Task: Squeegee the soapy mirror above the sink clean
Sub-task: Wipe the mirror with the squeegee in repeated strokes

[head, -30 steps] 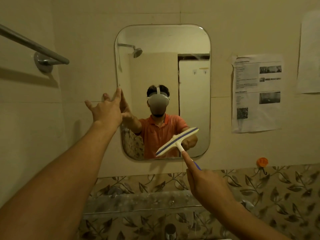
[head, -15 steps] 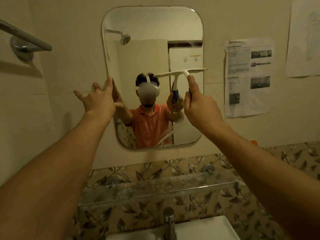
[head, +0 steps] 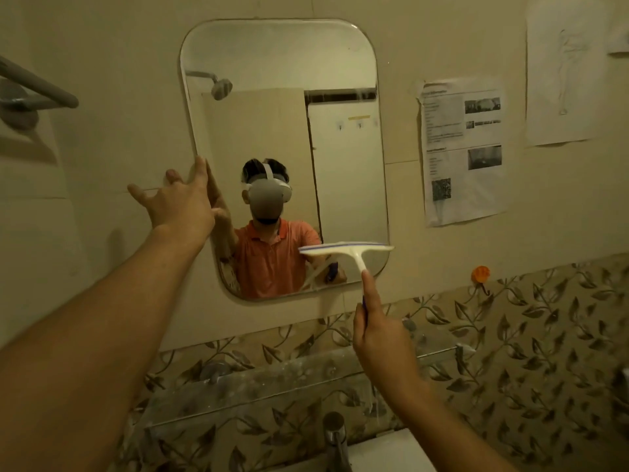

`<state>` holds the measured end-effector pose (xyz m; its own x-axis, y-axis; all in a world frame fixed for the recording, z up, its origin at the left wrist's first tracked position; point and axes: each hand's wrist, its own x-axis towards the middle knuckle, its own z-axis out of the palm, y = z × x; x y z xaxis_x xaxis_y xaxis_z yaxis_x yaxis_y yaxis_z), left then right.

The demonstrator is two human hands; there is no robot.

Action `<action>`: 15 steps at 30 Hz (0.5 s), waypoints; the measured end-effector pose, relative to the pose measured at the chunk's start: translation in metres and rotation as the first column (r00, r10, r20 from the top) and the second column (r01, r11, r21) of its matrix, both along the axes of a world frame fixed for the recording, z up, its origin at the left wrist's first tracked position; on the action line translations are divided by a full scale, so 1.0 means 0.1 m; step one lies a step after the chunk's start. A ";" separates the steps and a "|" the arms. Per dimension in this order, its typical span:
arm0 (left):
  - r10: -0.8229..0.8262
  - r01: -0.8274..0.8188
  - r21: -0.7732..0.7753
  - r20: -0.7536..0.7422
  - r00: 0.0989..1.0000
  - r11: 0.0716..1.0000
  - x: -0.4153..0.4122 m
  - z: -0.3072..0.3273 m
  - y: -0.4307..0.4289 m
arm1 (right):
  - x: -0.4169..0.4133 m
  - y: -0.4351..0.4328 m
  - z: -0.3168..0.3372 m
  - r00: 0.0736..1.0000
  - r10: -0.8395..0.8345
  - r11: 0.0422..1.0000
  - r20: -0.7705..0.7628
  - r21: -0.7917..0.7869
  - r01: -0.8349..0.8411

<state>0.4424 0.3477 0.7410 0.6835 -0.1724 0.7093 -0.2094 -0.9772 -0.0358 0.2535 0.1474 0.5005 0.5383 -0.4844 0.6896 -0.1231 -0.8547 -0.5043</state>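
A rounded rectangular mirror [head: 282, 63] hangs on the beige wall above the sink. My left hand [head: 180, 202] rests with spread, straight fingers against the mirror's left edge. My right hand [head: 377, 332] grips the handle of a white squeegee [head: 347, 250] with a blue strip, index finger stretched along the stem. The blade lies level across the mirror's lower right part, near the bottom corner. A faint soapy streak shows high on the right side of the glass. Drips run down the wall below the mirror.
A glass shelf [head: 272, 390] sits under the mirror on leaf-patterned tiles. Below it are a chrome tap [head: 335, 434] and the white sink [head: 391, 451]. Printed sheets [head: 463, 148] hang on the wall at right, an orange hook [head: 480, 272] below them, and a towel rail [head: 37, 90] at left.
The squeegee was low one second ago, rose to mid-mirror height half a second ago, and has now come down the right side to the bottom. My left hand stayed on the mirror's left edge.
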 end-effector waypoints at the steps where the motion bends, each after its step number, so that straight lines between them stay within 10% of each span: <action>1: 0.001 -0.001 0.000 0.001 1.000 1.000 0.00 0.00 0.00 | -0.03 0.01 -0.05 1.000 -0.007 1.000 -0.026 -0.001 0.007; 15: 0.003 -0.003 0.013 -0.031 1.000 1.000 -0.04 0.01 -0.02 | -0.17 -0.44 2.09 0.970 -0.044 0.971 0.239 0.238 -0.014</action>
<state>0.4384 0.3459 0.7417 0.7057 -0.1797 0.6854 -0.2079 -0.9772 -0.0421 0.2369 0.1029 0.7095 0.3617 -0.6558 0.6626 0.0152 -0.7065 -0.7076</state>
